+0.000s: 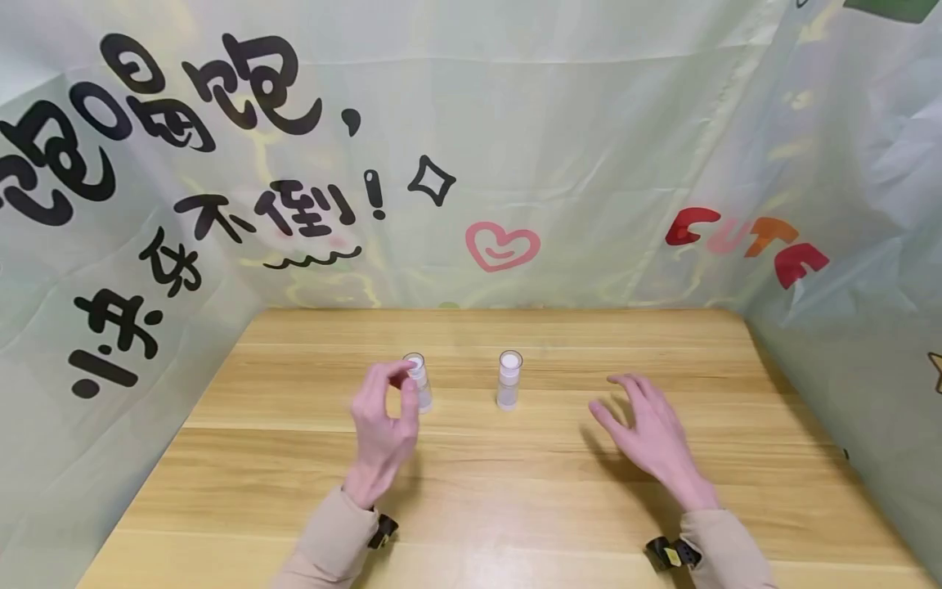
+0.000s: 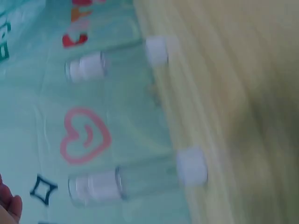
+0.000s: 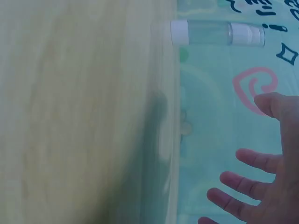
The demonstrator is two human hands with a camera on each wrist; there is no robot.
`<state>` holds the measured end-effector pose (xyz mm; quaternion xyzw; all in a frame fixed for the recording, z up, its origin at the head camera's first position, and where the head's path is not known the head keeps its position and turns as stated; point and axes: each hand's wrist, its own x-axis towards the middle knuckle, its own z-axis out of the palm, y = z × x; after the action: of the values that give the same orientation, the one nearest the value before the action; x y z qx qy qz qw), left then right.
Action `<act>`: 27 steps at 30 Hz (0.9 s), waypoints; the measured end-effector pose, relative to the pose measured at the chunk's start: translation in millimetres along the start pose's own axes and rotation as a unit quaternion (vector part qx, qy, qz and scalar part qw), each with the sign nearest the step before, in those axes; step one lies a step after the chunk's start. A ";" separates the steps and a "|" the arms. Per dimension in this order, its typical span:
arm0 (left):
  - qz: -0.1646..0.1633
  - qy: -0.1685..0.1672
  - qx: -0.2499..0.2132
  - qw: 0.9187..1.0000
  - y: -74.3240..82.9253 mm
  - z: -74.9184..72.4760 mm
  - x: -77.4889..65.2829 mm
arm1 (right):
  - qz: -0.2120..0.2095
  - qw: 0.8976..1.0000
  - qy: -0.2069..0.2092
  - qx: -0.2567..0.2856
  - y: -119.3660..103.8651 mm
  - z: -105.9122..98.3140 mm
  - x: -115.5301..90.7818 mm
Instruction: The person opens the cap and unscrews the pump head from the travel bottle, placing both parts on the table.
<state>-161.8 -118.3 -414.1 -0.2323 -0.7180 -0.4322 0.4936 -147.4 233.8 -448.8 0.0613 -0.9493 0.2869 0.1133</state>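
Two small clear bottles stand upright on the wooden table, each with a white part near its top and a white base. The left bottle [image 1: 421, 384] is partly hidden behind my left hand [image 1: 386, 417], whose thumb and fingers are bent and spread apart beside it. In the left wrist view this same bottle [image 2: 149, 181] shows a gap from the fingertips at the lower left edge. The right bottle [image 1: 509, 380] is untouched between the hands. My right hand [image 1: 651, 429] hovers over the table with fingers spread, holding nothing; its wrist view shows one bottle [image 3: 208, 33] beyond the thumb.
The wooden table [image 1: 515, 499] runs back to a pale printed curtain [image 1: 589, 147], which also encloses the left and right sides. Black lettering, a pink heart [image 1: 503, 246] and coloured letters are printed on it. Dark straps sit at both wrists.
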 end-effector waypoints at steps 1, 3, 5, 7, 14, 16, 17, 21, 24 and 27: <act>0.008 -0.009 -0.010 1.000 2.8 3.1 -2.4 | -0.002 1.000 0.005 0.003 -1.7 0.9 -0.3; 0.009 -0.039 -0.024 0.999 8.0 8.4 -8.6 | -0.005 1.000 0.013 0.008 -4.3 2.7 -1.0; -0.011 -0.083 -0.037 0.996 12.6 12.8 -15.0 | -0.007 1.000 0.022 0.011 -5.7 4.9 -1.6; -0.056 -0.140 -0.041 0.988 17.1 16.2 -20.1 | -0.010 0.999 0.027 0.013 -6.5 7.1 -2.0; -0.290 -0.314 -0.045 0.903 22.7 33.6 -24.2 | -0.017 0.999 0.030 0.018 -7.3 11.9 -1.9; -0.319 -0.336 -0.071 0.884 18.8 40.4 -27.0 | -0.018 0.999 0.028 0.020 -7.6 12.5 -1.7; -0.328 -0.342 -0.087 0.876 16.6 43.7 -28.5 | -0.019 0.999 0.027 0.021 -7.8 12.8 -1.7; -0.365 -0.358 -0.150 0.846 8.4 54.6 -35.2 | -0.021 0.999 0.026 0.025 -8.6 14.2 -1.8; -0.394 -0.370 -0.173 0.823 3.7 59.9 -39.3 | -0.024 0.999 0.025 0.026 -9.1 15.1 -2.0; -0.422 -0.382 -0.183 0.801 -0.2 64.9 -41.6 | -0.026 0.999 0.025 0.027 -9.5 15.9 -2.0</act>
<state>-178.1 -59.4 -461.0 -0.1386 -0.7832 -0.5972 -0.1040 -146.5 217.2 -457.1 0.0819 -0.9360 0.3111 0.1428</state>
